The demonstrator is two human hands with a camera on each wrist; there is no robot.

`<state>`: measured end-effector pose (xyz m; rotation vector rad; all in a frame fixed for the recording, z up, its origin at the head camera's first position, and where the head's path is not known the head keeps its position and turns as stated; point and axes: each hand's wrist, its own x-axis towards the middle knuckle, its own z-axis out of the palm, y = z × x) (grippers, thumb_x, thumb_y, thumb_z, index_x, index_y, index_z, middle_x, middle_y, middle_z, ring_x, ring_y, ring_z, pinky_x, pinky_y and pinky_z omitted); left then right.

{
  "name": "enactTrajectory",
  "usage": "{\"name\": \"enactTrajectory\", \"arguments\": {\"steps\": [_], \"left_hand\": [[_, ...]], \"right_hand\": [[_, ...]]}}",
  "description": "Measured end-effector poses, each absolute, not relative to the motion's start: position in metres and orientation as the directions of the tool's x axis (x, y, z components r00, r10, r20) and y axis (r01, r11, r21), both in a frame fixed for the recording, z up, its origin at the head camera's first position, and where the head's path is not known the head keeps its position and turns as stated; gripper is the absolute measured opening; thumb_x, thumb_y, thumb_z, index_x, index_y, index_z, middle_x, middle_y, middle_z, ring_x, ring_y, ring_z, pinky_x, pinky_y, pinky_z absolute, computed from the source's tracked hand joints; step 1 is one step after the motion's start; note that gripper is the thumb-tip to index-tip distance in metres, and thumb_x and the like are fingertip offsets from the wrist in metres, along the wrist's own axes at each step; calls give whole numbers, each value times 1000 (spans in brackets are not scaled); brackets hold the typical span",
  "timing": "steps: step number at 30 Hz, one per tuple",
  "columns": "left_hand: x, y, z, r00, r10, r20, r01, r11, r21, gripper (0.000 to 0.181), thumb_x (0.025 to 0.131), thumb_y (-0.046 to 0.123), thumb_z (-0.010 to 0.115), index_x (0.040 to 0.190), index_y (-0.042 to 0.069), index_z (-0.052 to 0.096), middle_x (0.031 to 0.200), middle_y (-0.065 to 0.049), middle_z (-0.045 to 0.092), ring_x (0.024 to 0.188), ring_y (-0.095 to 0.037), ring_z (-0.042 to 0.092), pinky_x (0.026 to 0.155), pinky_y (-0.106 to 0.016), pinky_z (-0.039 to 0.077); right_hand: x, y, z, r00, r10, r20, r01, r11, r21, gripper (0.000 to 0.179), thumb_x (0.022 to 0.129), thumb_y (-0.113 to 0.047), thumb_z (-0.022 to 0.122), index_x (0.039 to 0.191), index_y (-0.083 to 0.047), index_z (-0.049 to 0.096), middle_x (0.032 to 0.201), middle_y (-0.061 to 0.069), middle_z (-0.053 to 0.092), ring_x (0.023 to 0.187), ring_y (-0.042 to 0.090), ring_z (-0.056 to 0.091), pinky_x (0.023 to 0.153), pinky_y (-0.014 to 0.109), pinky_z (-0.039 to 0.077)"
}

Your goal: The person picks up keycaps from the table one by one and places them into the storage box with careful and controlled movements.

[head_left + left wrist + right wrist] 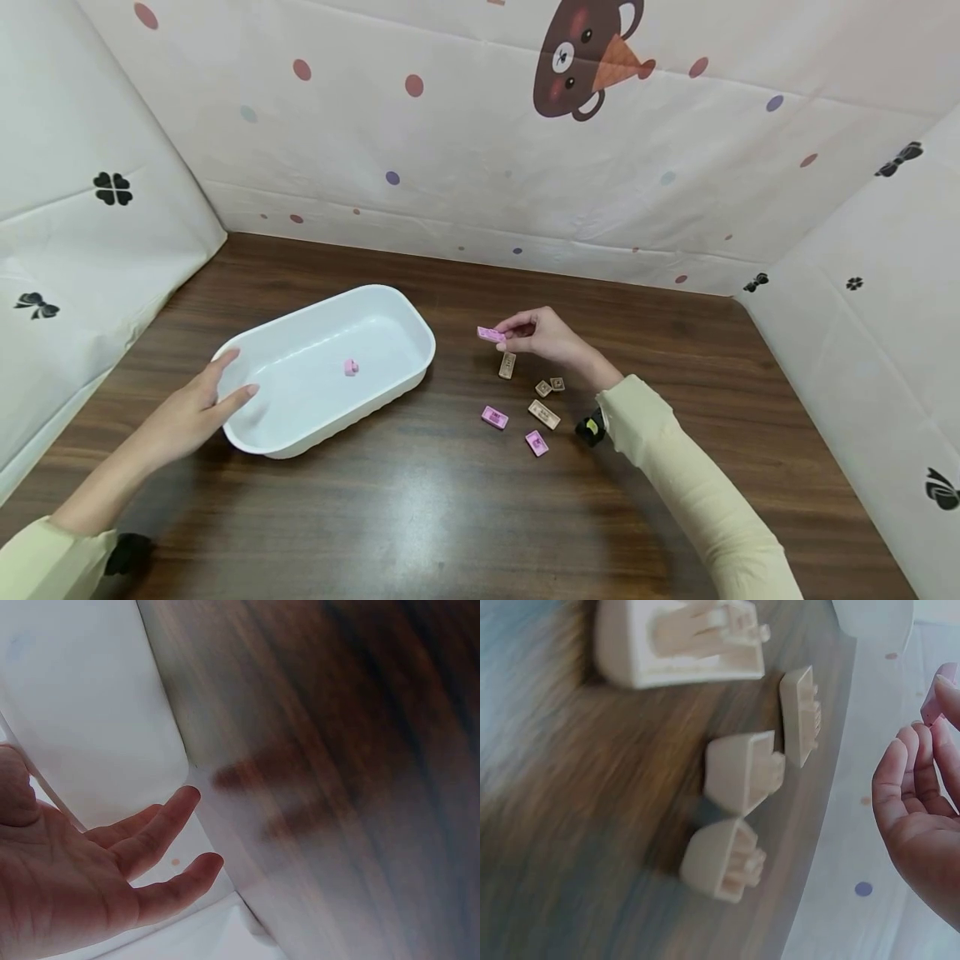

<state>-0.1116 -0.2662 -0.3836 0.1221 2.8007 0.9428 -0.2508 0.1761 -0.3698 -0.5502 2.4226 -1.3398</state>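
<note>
Pink keycap point(490, 334) pinched by right hand's point(546, 340) thumb and fingers, just right of frame centre, raised presumably to clear beige keycaps point(543, 414); white tray point(300, 396), left of centre, met at rim by loosely spread left hand point(187, 414), likely for steadying

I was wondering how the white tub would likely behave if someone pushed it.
The white tub would probably slide rather than tip, being broad and low. It is likely light for its size, with thin-looking walls and little inside. Its evenly shaped rim suggests it is fairly stiff.
</note>
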Motion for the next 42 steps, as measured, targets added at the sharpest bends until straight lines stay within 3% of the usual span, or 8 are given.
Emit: {"name": "enactTrajectory", "arguments": {"steps": [21,33,42], "left_hand": [[-112,-265,-382,-980,135,-143,23,801,599,76,96,38,41,142,-9,4,134,-45,18,120,-59,23,90,-67,24],[-112,-264,-382,-980,130,-150,17,808,589,75,96,38,41,142,-9,5,133,-46,20,118,-59,26,90,-66,26],[-112,-265,-382,-979,131,-155,14,804,594,75,96,38,41,142,-9,4,133,-45,19,118,-59,27,90,-66,26]], "right_hand": [[-253,130,-355,-838,-545,-30,-273,466,-842,24,74,-8,75,95,1,69,82,6,66,67,10,55,59,19,45],[-253,115,-349,-827,-560,-50,-247,442,-862,24,74,-8,75,96,0,70,79,3,65,69,12,54,58,20,45],[-252,103,-347,-803,-596,-36,-259,401,-879,27,73,-7,76,97,3,69,84,8,69,73,14,59,64,22,49]]}}
